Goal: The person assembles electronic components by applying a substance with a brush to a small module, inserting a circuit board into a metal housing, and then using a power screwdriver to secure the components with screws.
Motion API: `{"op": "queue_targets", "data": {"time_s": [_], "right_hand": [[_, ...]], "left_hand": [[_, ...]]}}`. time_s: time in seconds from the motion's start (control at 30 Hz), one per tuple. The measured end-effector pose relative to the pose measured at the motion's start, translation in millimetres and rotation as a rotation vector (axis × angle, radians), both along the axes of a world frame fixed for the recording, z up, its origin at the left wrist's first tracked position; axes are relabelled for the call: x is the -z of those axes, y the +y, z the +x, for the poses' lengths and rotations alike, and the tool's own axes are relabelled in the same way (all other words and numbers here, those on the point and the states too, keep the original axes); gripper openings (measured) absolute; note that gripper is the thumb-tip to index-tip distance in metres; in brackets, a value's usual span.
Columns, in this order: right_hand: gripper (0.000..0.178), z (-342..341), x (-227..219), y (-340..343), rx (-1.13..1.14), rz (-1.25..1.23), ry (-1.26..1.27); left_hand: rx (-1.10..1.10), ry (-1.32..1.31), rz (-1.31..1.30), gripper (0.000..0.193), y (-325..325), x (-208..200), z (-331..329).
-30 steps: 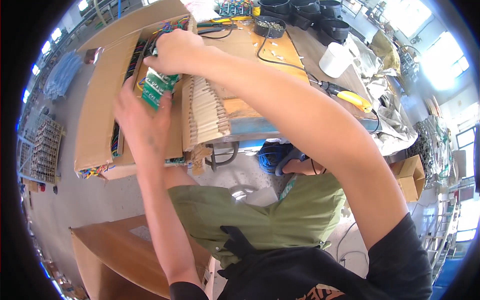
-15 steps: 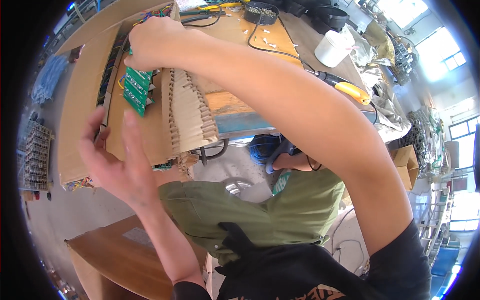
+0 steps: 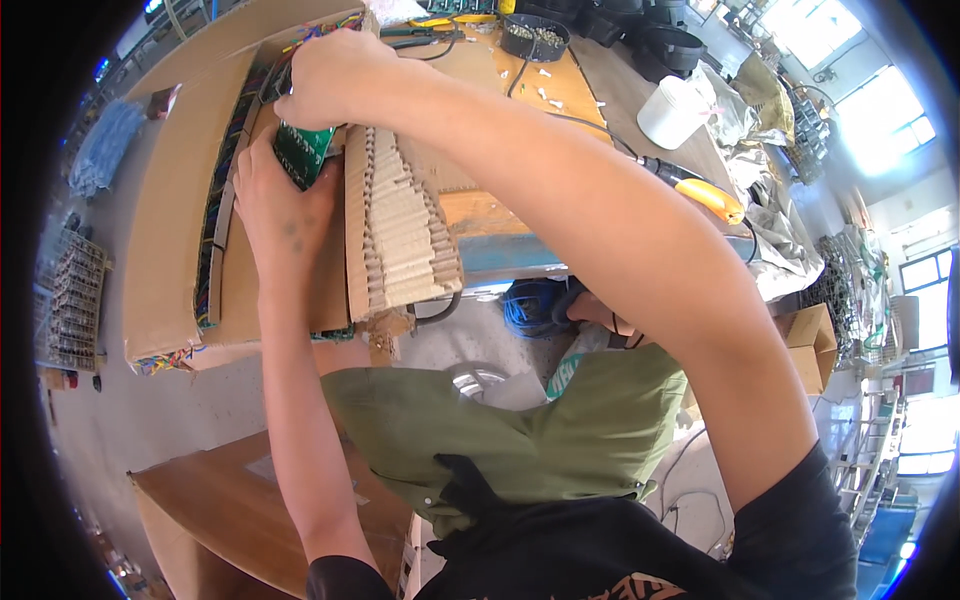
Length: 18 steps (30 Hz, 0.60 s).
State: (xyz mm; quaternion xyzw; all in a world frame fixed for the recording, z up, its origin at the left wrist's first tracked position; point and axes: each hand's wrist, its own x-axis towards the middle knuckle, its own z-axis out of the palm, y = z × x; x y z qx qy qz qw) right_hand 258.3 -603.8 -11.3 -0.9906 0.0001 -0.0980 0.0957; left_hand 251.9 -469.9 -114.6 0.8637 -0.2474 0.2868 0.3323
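Note:
A green circuit board (image 3: 301, 155) is held over the cardboard box (image 3: 160, 220) at the upper left. My right hand (image 3: 335, 75) reaches across from the right and is closed on the board's far end. My left hand (image 3: 285, 195) is closed around its near end, with the fingers on one side and the thumb partly hidden. Beneath and beside my hands, a corrugated cardboard strip (image 3: 400, 225) lines the right side of the box. Dark parts with coloured wires (image 3: 215, 230) stand in a narrow slot along the box's left.
On the wooden bench are a black dish of small parts (image 3: 535, 38), a white tub (image 3: 668, 112) and a yellow-handled soldering tool (image 3: 708, 198). A large open carton (image 3: 230, 500) stands on the floor at lower left. Blue coiled cable (image 3: 530, 308) lies under the bench.
My left hand has moved up and forward from open air, closing on the near end of the circuit board. My right hand keeps its hold. The view has shifted slightly.

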Motion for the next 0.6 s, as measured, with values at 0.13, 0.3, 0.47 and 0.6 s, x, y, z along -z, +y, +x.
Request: {"op": "queue_targets", "data": {"time_s": [0.13,0.3,0.47,0.6], "right_hand": [[0.043,-14,-3,4,0.059,0.095,0.004],[0.055,-9,-8,27,0.025,0.171,-0.076],[0.056,0,3,8,0.025,0.125,-0.104],[0.050,1,8,15,-0.008,-0.007,-0.100]], "left_hand": [[-0.106,-0.005,0.010,0.076,-16,2,4],[0.015,-0.182,-0.096,0.086,-4,2,13],[-0.150,0.107,-0.006,0.083,-23,-15,-10],[-0.196,0.229,0.047,0.075,-22,-21,-15]]}}
